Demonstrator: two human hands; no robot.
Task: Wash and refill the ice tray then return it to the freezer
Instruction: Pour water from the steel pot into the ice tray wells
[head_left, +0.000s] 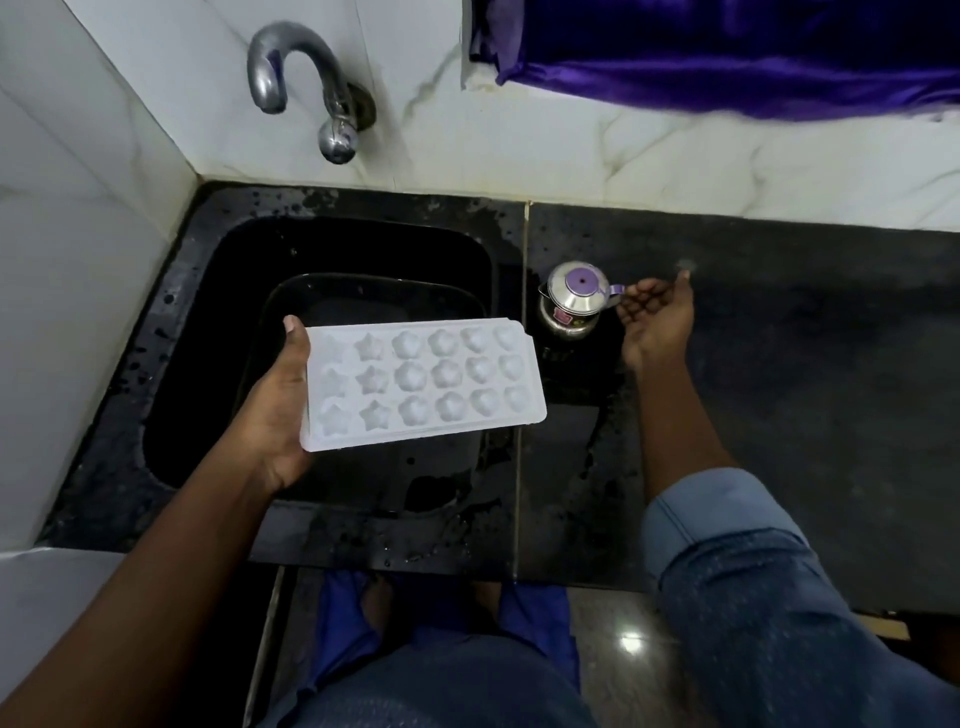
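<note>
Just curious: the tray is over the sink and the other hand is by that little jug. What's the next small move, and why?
Probably the right hand closes on the purple handle of the steel jug, to lift and pour. Its fingers sit beside that handle, the left hand holds the ice tray, cups up, over the sink, and no water runs from the tap.

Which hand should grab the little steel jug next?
The right hand: it is open beside the steel jug, while the left hand holds the ice tray over the sink.
</note>
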